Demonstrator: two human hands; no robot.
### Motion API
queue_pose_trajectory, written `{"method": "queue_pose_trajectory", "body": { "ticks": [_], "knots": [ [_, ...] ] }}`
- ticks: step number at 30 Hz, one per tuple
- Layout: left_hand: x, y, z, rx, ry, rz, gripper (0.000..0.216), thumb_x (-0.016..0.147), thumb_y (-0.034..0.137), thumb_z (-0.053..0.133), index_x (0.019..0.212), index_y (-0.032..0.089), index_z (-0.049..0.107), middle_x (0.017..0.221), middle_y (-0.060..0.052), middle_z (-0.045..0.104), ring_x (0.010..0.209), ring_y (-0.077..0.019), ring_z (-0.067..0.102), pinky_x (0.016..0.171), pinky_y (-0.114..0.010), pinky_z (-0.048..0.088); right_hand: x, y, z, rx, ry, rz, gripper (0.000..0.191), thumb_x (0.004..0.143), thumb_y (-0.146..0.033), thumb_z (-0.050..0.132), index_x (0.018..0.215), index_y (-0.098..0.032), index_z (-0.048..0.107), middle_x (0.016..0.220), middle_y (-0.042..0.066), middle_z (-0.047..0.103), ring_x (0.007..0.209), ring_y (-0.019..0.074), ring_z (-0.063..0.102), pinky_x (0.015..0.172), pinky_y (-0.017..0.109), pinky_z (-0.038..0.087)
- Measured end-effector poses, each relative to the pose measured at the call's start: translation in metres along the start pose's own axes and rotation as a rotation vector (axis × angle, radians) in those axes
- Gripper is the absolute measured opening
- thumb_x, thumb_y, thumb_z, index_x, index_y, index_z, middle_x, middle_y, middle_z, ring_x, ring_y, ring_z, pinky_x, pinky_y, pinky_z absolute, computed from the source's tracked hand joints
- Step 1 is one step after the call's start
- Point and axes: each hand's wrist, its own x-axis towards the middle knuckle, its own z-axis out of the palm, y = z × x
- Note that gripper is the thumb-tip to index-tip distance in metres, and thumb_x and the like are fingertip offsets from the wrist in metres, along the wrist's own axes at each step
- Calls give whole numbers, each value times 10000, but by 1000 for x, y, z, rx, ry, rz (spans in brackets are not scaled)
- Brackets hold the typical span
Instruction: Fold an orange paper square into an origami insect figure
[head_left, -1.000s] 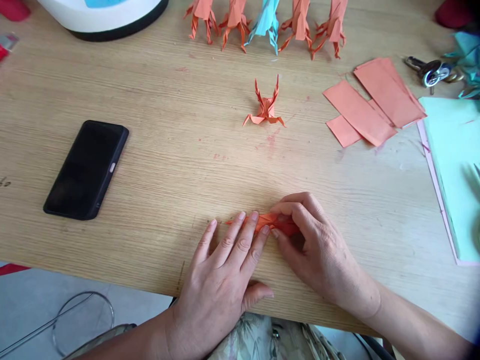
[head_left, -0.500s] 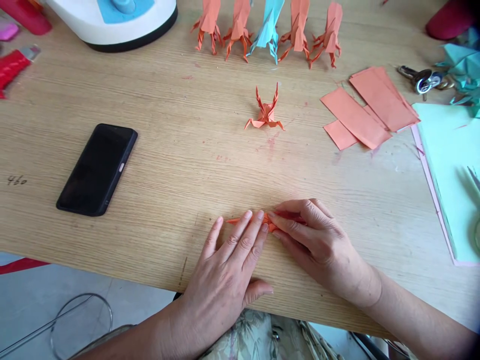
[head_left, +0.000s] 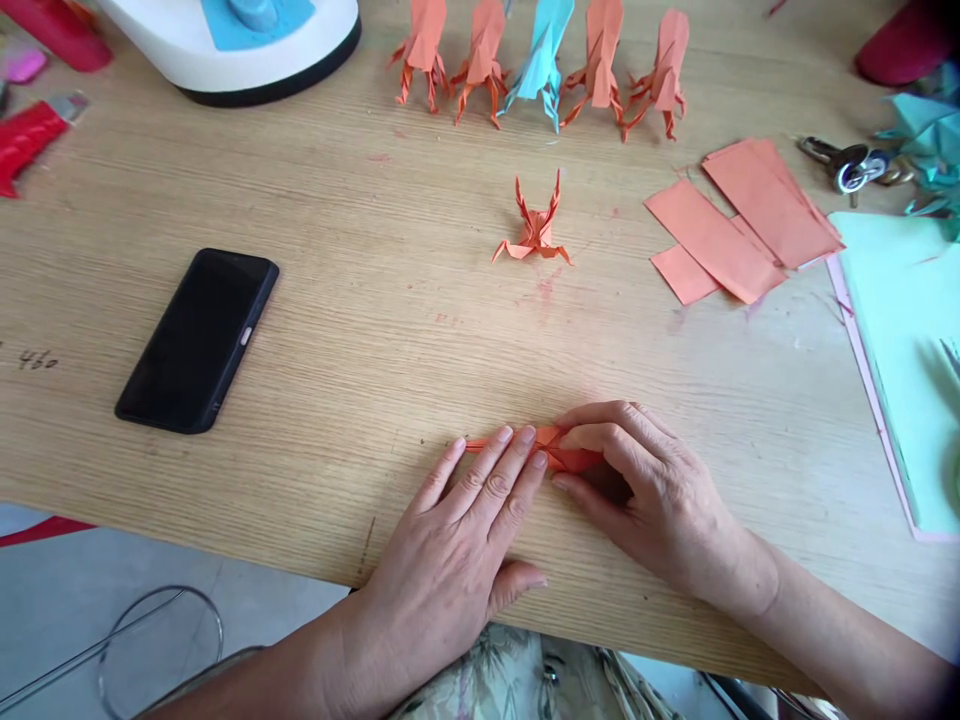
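Observation:
A narrow folded piece of orange paper (head_left: 581,460) lies on the table near its front edge. My left hand (head_left: 472,540) is stretched flat across it, fingertips pressing it down, thumb spread to the side. Its thin pointed end shows past the left fingers. At the other end my right hand (head_left: 649,490) curls over the paper, with the index finger on top and the thumb at the near edge. Part of the paper is hidden under both hands. Further up sits a finished-looking orange origami figure (head_left: 536,232) with two raised prongs.
A row of orange and blue paper figures (head_left: 541,65) stands at the back. Orange paper strips (head_left: 716,240) lie at right, beside keys (head_left: 855,168) and green sheets (head_left: 892,330). A phone (head_left: 199,340) rests at left, with a white device (head_left: 247,60) and red cutter (head_left: 34,140) behind.
My right fingers have lifted and spread slightly, so more of the paper's right part shows. My left hand stays flat on the paper. The whole view has shifted a little.

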Motion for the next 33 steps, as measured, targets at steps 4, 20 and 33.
{"method": "queue_pose_trajectory", "body": {
  "ticks": [4,20,33],
  "knots": [
    [-1,-2,0,-20,1,14,783,1004,624,395,1604,148,232,1679,-118,213,1539,-276,237,1250,-445,85,1,-1,2,7,27,21,29,954,-177,614,932,-192,626,1052,98,646,947,204,626,812,376,561],
    [-2,-9,-1,-53,-41,61,861,983,672,381,1598,89,225,1687,-134,165,1566,-267,127,1272,-449,-10,7,-8,2,48,17,101,93,917,-80,593,872,-160,604,1007,112,599,955,219,585,831,388,536],
    [-1,-6,0,-17,20,52,802,996,638,395,1573,89,304,1659,-140,273,1531,-281,245,1259,-465,114,-8,3,-4,72,-5,45,64,951,-117,614,1000,-154,631,1202,127,585,1109,197,610,933,332,546]
  ]
}}
